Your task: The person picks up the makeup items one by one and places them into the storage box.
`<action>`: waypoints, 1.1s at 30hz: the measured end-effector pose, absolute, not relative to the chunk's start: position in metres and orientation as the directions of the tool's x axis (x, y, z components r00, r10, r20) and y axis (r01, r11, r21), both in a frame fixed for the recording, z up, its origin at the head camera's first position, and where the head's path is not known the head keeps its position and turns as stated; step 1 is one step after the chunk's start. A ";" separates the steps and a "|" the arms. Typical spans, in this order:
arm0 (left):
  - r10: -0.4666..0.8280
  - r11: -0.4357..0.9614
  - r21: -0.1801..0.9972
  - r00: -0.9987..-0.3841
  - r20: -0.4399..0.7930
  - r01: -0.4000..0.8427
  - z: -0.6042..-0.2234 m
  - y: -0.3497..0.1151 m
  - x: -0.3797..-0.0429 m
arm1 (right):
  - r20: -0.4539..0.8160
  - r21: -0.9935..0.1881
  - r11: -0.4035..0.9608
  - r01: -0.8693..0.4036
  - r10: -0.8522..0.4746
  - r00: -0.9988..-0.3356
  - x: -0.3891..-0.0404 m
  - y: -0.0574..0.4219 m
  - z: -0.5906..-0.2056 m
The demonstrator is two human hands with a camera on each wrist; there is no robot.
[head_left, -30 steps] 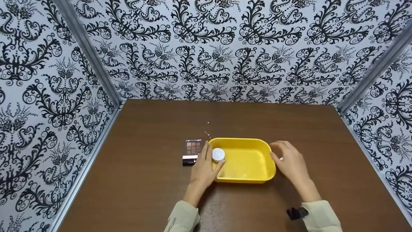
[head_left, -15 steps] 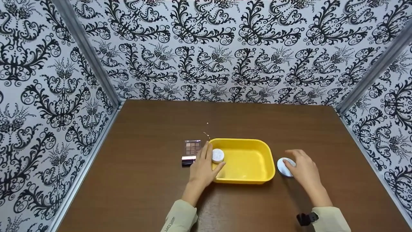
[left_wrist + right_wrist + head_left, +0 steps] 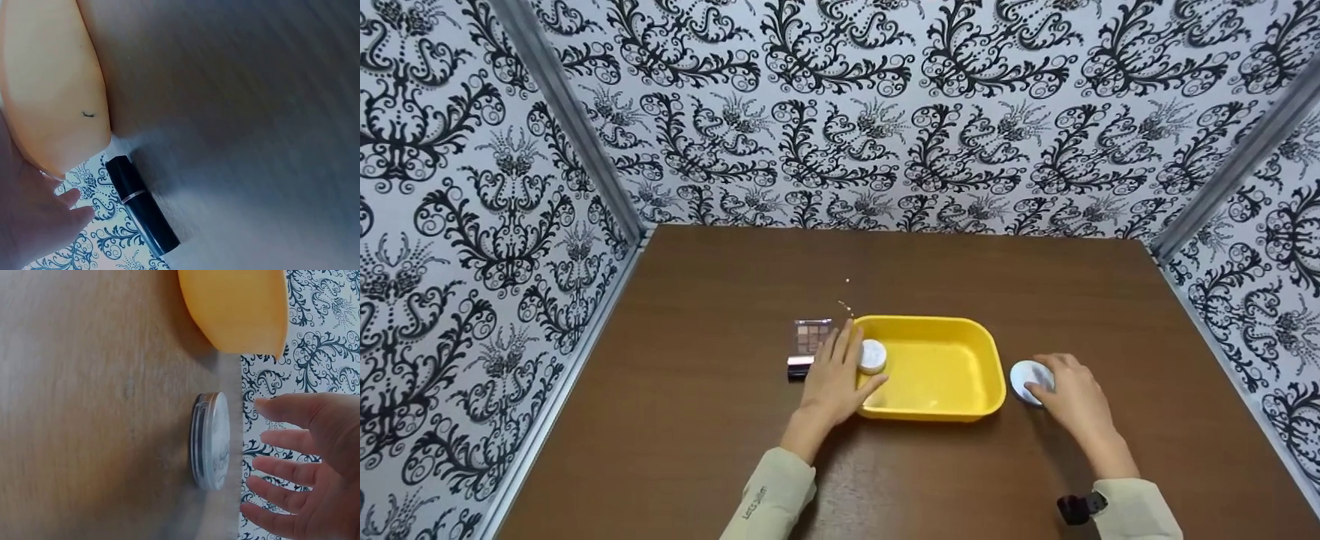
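A yellow tray [image 3: 960, 375] sits mid-table. At its left rim my left hand [image 3: 847, 364] pinches a small white jar [image 3: 872, 355] between thumb and fingers, just over the tray's inner edge. In the left wrist view I see the tray's outer wall [image 3: 50, 84] and a black lipstick [image 3: 140, 205] lying beside it. A round white-lidded compact [image 3: 1026, 375] lies flat on the table right of the tray. My right hand [image 3: 1069, 394] hovers over it with straight, spread fingers [image 3: 292, 439] close to the compact [image 3: 211, 439]; whether they touch is unclear.
An eyeshadow palette [image 3: 811, 335] and the black lipstick [image 3: 796, 368] lie just left of my left hand. Patterned walls [image 3: 840, 112] close in the brown table [image 3: 697, 420] on three sides. Bare tabletop lies behind the tray and at both front corners.
My right hand left the tray's right rim and moved right and nearer, uncovering the compact and settling over it. The left hand kept the jar at the tray's left rim.
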State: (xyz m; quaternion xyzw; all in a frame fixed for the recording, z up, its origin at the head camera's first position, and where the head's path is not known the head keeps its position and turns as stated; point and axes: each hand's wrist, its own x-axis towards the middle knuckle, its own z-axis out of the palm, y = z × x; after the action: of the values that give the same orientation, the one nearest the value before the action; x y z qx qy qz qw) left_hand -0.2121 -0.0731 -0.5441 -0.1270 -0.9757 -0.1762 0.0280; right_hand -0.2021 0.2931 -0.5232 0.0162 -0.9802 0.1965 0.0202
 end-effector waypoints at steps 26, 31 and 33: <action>0.248 0.922 0.282 -0.964 0.099 0.266 -0.545 -0.071 -0.215 | 0.025 -0.382 0.924 0.006 0.016 -1.000 -0.204 0.285 -0.536; 0.246 0.926 0.275 -0.966 0.082 0.259 -0.546 -0.070 -0.214 | 0.046 -0.381 0.924 0.037 0.059 -0.997 -0.207 0.278 -0.524; 0.243 0.928 0.269 -0.966 0.090 0.259 -0.546 -0.071 -0.213 | 0.061 -0.384 0.922 0.039 0.067 -0.996 -0.210 0.274 -0.516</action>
State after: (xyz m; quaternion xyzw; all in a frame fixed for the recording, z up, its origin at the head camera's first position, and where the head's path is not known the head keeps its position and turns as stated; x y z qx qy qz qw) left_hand -0.2130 -0.0712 -0.5460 -0.1278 -0.9814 -0.1403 0.0273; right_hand -0.2097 0.2739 -0.5164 -0.0272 -0.9797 0.1950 0.0365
